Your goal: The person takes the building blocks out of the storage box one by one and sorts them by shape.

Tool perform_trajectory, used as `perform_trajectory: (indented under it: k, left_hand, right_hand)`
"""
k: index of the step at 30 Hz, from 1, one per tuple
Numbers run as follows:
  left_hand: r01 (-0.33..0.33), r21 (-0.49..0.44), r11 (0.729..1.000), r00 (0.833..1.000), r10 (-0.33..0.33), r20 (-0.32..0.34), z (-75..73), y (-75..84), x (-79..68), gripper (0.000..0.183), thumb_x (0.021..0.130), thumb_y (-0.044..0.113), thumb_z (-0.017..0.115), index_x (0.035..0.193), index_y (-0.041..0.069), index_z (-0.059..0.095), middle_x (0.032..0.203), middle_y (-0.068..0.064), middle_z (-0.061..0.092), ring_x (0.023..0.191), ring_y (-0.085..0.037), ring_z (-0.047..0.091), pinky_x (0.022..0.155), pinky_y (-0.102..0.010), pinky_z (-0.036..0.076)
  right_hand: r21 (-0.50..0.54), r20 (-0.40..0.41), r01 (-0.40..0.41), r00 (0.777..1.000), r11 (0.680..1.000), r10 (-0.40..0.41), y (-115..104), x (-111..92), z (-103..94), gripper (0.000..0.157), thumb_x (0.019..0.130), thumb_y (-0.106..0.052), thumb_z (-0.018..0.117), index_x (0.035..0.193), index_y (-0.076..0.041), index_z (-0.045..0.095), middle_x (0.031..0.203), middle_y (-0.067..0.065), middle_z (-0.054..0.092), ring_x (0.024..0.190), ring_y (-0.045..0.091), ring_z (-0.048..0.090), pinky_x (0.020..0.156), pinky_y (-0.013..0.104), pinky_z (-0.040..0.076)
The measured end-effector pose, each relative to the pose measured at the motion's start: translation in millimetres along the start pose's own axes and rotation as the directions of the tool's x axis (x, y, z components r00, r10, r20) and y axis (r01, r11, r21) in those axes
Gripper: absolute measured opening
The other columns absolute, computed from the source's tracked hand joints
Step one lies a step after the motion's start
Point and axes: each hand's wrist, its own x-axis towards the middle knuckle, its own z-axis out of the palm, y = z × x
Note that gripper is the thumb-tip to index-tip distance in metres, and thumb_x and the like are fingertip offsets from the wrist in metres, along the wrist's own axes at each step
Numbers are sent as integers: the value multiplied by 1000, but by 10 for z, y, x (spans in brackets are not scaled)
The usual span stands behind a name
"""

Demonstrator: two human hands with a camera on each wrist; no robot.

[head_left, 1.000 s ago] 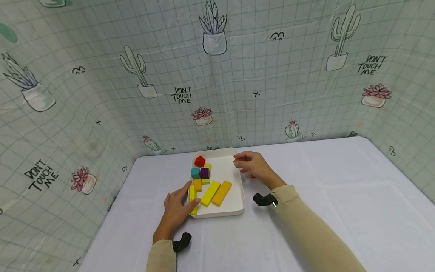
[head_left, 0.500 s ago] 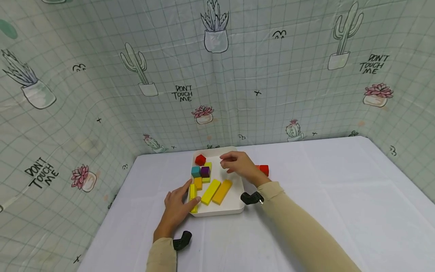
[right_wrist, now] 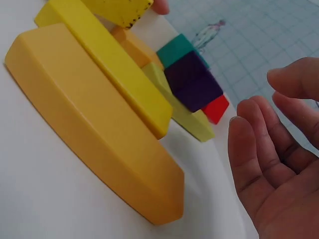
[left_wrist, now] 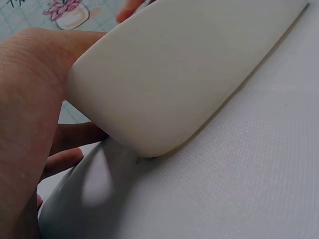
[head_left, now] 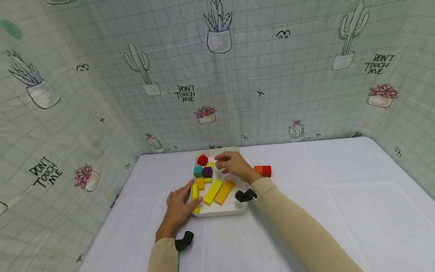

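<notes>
My left hand [head_left: 178,207] grips the left side of a white tray [head_left: 221,213], thumb over the rim and fingers outside the wall. By that thumb lies a narrow yellow block [head_left: 195,193]. Over the tray's far half hovers my right hand [head_left: 234,166], fingers loosely bent; the right wrist view shows nothing between thumb and fingers. Nearest its fingertips are a purple cube [head_left: 207,172], a yellow-green block [head_left: 210,165] partly hidden by the cube, and a red faceted block [head_left: 202,160]. A teal cube [head_left: 198,172] stands left of the purple one.
Nearer in the tray, a long yellow block [head_left: 213,192] and an orange-yellow block [head_left: 224,192] lie slanted side by side. A short orange block [head_left: 200,183] is behind the left thumb. Right of the tray, an orange cube [head_left: 258,169] and a red cube [head_left: 267,171] sit on the white-covered table.
My right hand has moved left from the tray's right edge to over its far middle, uncovering the orange and red cubes outside. The left hand keeps its grip on the tray.
</notes>
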Motion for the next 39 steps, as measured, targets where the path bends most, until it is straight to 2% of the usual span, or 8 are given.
perform_trajectory:
  k: [8,14,18,25,32,39]
  left_hand:
    - [-2,7,1000,1000,2,-3,16,-4,-6,79,87,49,71,156,25,40,151,-11,49,141,-36,35,119,-60,-2]
    - [5,9,1000,1000,-5,-1,12,3,2,79,88,49,71,156,25,40,151,-13,48,142,-37,35,119,-61,-2]
    - [9,8,1000,1000,-9,-2,16,13,-9,79,87,49,71,155,23,41,151,-14,48,142,-38,35,118,-62,-1]
    - [-9,6,1000,1000,9,-18,29,7,-14,79,87,51,71,155,23,42,150,-13,48,141,-38,36,118,-63,0]
    - [-7,7,1000,1000,7,-23,28,19,-27,78,88,48,71,155,23,41,150,-14,49,141,-39,35,118,-63,-1]
    - [-3,9,1000,1000,4,-26,37,21,-24,78,87,49,71,155,23,41,150,-14,49,141,-39,35,118,-63,-1]
  right_hand:
    - [18,42,-15,999,1000,14,58,45,79,40,97,-18,65,133,-2,61,125,9,64,111,29,62,92,36,55]
    - [-42,26,-77,997,996,78,72,48,164,36,94,-19,69,128,-8,65,119,6,65,101,26,63,90,33,56]
    - [-95,12,-73,997,993,74,91,69,231,37,93,-18,71,129,-9,64,115,7,64,97,25,62,85,30,57]
    - [-103,-3,-100,995,990,101,133,89,288,38,93,-18,71,128,-10,63,114,8,64,95,24,61,86,31,56]
    - [-117,6,-84,996,990,85,183,81,298,37,92,-22,72,127,-9,64,113,7,65,96,25,60,87,32,55]
    - [-177,7,-53,998,983,55,229,84,298,38,93,-20,72,127,-5,65,115,8,67,101,23,61,95,33,54]
